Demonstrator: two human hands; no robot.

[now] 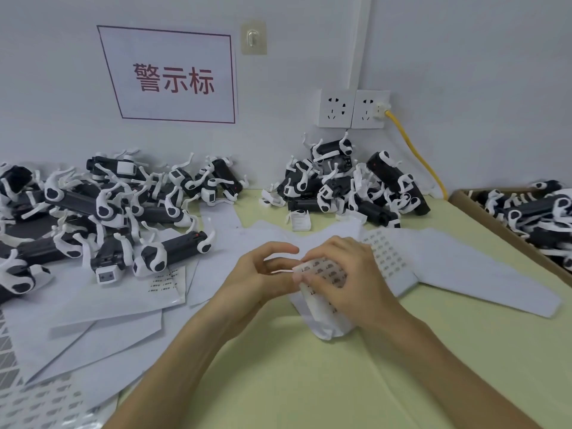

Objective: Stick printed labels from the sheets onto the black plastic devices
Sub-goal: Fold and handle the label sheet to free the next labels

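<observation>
Left hand [258,275] and right hand [346,280] meet, fingers [278,247] curled, pinching.

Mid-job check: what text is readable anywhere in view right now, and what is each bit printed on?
"警示标": red characters on the white wall sign.
Label sheet gripped by the right hand: rows of dark print, too blurred to read.
Flat sheet to its right: print too small to read.
Flat sheet on the left: print too small to read.
Grey-patterned sheets at bottom left: blurred, unreadable.

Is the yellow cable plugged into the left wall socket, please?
No, the yellow cable is plugged into the right wall socket.
</observation>
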